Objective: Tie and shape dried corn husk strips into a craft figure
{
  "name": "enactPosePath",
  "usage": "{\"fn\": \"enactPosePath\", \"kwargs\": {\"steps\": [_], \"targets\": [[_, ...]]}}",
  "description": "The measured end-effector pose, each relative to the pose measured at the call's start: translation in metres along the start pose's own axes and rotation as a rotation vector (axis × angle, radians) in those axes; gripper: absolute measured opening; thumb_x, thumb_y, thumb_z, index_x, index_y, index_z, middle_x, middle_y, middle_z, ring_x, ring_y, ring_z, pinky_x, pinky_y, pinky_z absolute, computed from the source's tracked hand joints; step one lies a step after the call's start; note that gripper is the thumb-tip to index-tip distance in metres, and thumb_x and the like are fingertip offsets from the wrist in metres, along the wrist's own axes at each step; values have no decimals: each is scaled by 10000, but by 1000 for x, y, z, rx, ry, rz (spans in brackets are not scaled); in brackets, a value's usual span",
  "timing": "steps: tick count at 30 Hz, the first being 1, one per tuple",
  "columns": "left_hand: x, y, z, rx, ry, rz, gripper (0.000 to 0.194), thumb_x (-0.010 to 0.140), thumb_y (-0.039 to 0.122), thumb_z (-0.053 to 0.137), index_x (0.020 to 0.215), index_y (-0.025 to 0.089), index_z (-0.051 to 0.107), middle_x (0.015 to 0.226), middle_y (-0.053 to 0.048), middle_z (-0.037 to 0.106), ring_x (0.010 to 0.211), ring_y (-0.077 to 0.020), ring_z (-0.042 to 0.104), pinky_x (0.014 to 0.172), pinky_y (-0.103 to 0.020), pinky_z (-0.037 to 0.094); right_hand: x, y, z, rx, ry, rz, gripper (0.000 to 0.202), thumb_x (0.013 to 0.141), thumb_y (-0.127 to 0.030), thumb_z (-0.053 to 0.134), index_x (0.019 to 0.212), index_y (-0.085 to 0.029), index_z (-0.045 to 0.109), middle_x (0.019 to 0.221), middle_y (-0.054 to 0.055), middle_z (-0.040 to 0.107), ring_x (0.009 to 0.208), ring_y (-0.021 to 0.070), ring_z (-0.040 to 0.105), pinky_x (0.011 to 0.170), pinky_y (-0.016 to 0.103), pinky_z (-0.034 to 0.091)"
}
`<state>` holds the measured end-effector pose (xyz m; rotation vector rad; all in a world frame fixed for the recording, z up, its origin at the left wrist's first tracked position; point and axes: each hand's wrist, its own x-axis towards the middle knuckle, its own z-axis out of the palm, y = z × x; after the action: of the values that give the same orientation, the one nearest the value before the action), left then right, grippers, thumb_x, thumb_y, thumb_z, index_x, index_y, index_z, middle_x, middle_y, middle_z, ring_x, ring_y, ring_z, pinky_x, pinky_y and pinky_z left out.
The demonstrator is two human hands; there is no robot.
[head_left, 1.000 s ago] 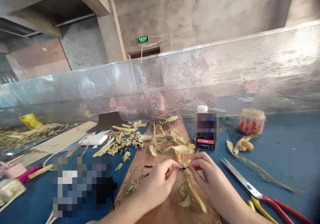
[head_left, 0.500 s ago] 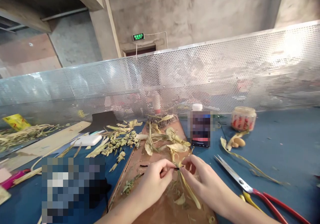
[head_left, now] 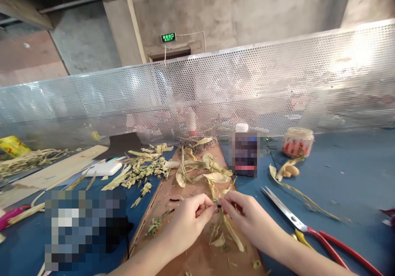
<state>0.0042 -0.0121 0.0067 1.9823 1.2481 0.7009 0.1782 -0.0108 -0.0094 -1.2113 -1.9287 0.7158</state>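
Observation:
Above the brown board (head_left: 182,263), my left hand (head_left: 193,218) and my right hand (head_left: 242,212) meet fingertip to fingertip. Both are closed in a pinch on a short black strip (head_left: 219,206), mostly hidden by the fingers. It crosses a bundle of dried, pale yellow-green leaves (head_left: 233,233) whose ends hang down below my hands. Farther up the board lie more dried leaves (head_left: 217,177), curled and overlapping. A small green sprig (head_left: 156,224) rests left of my left hand. Whether the strip is knotted round the bundle I cannot tell.
Red-handled scissors (head_left: 286,210) lie partly open on the right. Behind them stand a jar (head_left: 298,142) and a white-capped bottle (head_left: 242,127). Dried flower stalks (head_left: 145,171) and a white case (head_left: 103,169) lie left. A perforated metal screen (head_left: 216,91) closes off the back.
My fingertips have drawn closer together over the black strip, so less of it shows. The whole view has shifted slightly; the surrounding things lie as before.

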Motion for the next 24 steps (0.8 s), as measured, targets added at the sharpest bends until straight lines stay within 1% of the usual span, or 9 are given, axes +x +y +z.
{"fn": "enactPosePath", "kwargs": {"steps": [4,7,11,16,19,24], "targets": [[-3,1,0,14,-9,19,196,882,313,441,731,191,469,573,78,319,544,-99,303,505,-229,229,-2,1,1,-75,56,-81,293,892,-268,377,611,-212,320,600,-33,401,564,130,362,529,244,288],[-4,3,1,11,13,31,213,886,296,427,699,196,423,563,79,303,531,-99,290,494,-232,223,-4,3,2,-119,96,-135,275,883,-220,378,614,-213,325,620,-12,441,578,142,396,536,247,315],[-6,6,4,-3,24,42,214,891,282,405,694,198,399,570,74,326,527,-99,304,496,-234,231,-4,5,3,-196,176,-216,258,860,-161,382,615,-213,318,618,5,466,580,151,418,530,247,327],[-7,4,4,19,26,44,199,885,254,399,693,202,386,572,72,332,523,-101,309,495,-238,226,-3,9,5,-300,269,-338,268,850,-120,372,614,-215,286,578,-2,445,560,151,413,516,246,320],[-6,2,4,10,23,33,198,885,252,400,693,203,384,566,73,328,521,-101,306,491,-241,218,-2,14,7,-356,299,-364,271,851,-112,376,618,-214,281,577,-3,447,574,158,419,530,252,323],[-3,-3,1,-10,27,29,202,891,294,414,713,202,401,563,76,318,528,-102,303,493,-236,224,0,16,5,-439,318,-344,260,851,-121,406,630,-213,305,595,-4,459,594,165,421,568,275,339]]}}
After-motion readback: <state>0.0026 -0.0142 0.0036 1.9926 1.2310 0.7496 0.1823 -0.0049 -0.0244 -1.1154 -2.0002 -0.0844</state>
